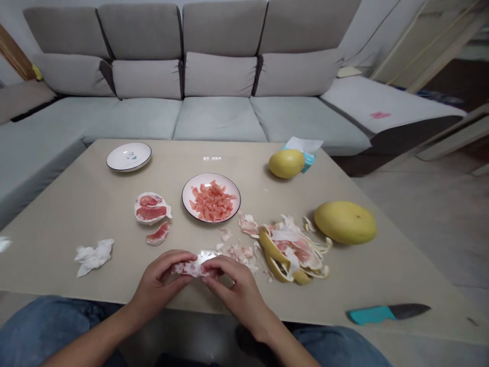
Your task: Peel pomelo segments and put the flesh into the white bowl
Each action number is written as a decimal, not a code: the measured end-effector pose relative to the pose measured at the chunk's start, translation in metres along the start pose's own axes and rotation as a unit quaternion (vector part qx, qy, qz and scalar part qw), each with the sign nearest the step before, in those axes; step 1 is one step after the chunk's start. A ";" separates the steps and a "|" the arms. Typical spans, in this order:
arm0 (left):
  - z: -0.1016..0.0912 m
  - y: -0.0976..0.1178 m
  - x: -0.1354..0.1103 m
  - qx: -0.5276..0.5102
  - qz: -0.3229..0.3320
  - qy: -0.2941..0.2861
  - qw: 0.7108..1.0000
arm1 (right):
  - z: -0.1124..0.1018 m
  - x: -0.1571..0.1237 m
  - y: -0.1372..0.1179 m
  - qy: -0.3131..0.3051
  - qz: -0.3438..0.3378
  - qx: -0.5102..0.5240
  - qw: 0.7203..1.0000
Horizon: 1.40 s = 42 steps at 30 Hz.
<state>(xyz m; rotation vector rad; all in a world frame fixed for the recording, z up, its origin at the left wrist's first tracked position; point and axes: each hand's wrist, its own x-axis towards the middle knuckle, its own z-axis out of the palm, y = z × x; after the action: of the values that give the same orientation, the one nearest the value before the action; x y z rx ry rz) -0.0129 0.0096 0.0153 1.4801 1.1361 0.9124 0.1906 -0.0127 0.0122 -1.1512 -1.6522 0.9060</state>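
Between my two hands, near the table's front edge, is a pomelo segment (191, 269) with white membrane and some red flesh. My left hand (162, 278) pinches its left end between thumb and fingers. The right end is pinched by my right hand (233, 280). Just beyond them lies a loose pomelo wedge (158, 234), with a partly peeled piece of pomelo (152, 208) behind it. A white plate (186, 206) with a dark rim holds a heap of pink pomelo flesh (214, 200). Scraps of membrane (240, 253) are scattered beside my right hand.
Cut pomelo peel (273, 255) is piled to the right. Two whole yellow pomelos, one nearer (346, 222) and one farther (286, 163), sit beyond it. A teal-handled knife (370, 314) lies front right. A second plate (129, 156), crumpled tissue (94, 256) and tissue pack (308, 162) are also there.
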 end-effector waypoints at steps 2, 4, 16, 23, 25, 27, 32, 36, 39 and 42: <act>0.000 0.003 0.003 -0.028 0.016 0.009 0.999 | 0.004 -0.001 0.004 0.018 0.004 0.000 1.000; 0.001 0.005 0.005 -0.096 -0.003 0.015 0.995 | 0.007 -0.001 0.008 0.027 0.014 0.011 0.999; -0.001 0.002 0.005 -0.156 0.013 -0.020 0.987 | 0.017 -0.002 0.021 0.036 0.015 -0.008 0.999; 0.004 -0.005 0.001 -0.031 0.054 -0.071 0.996 | 0.009 -0.009 -0.007 0.047 -0.100 -0.044 0.993; 0.006 -0.006 0.001 0.021 0.089 -0.074 0.993 | 0.012 -0.011 -0.010 0.049 -0.121 -0.061 0.990; 0.007 -0.008 0.000 0.067 0.122 -0.070 0.988 | 0.014 -0.013 -0.008 0.050 -0.133 -0.085 0.986; 0.009 -0.010 -0.003 0.095 0.109 -0.090 0.985 | 0.013 -0.015 -0.005 0.048 -0.137 -0.141 0.979; 0.011 -0.007 -0.004 0.089 0.063 -0.110 0.988 | 0.010 -0.015 -0.006 0.048 -0.157 -0.198 0.967; 0.012 -0.005 -0.006 0.116 0.055 -0.111 0.986 | 0.012 -0.016 -0.005 0.065 -0.154 -0.228 0.959; 0.012 -0.004 -0.007 0.124 0.060 -0.122 0.983 | 0.016 -0.016 -0.004 0.090 -0.098 -0.181 0.974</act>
<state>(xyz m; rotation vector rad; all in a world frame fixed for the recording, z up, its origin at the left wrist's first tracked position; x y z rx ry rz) -0.0040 0.0000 0.0089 1.8253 1.0128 0.6632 0.1768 -0.0305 0.0065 -1.2428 -1.7863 0.3711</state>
